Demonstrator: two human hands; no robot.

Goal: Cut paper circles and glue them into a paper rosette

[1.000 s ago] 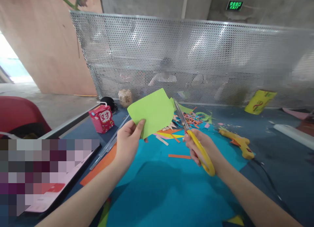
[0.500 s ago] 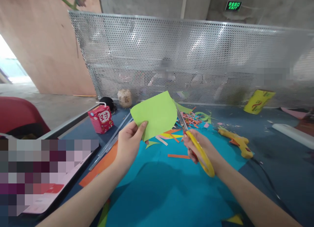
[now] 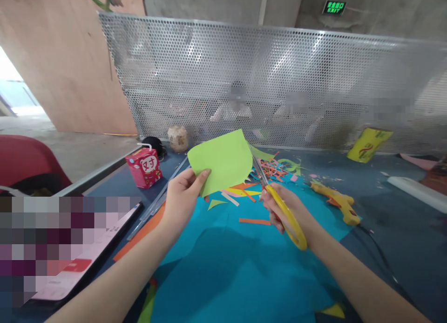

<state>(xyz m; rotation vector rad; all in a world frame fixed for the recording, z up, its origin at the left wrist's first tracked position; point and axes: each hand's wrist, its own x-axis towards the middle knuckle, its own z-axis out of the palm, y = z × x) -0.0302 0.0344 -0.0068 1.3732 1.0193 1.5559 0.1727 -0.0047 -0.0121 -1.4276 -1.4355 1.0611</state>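
Note:
My left hand (image 3: 182, 201) pinches the lower left corner of a light green sheet of paper (image 3: 222, 160) and holds it up over the table. In my right hand (image 3: 282, 209) are yellow-handled scissors (image 3: 279, 205), with my fingers through the loops. Their blades point up and away, at the paper's right edge. A small green offcut (image 3: 215, 203) lies on the blue paper sheet (image 3: 244, 262) below.
Coloured paper scraps (image 3: 272, 169) litter the table behind the hands. A yellow glue gun (image 3: 337, 202) lies to the right, a red drink carton (image 3: 145, 167) to the left, with a ruler (image 3: 157, 202) beside it. A perforated metal screen (image 3: 265, 80) closes the table's far side.
A corner of the green sheet has been cut away and rounded; the offcut dropped onto the blue paper. The left hand turned the sheet slightly.

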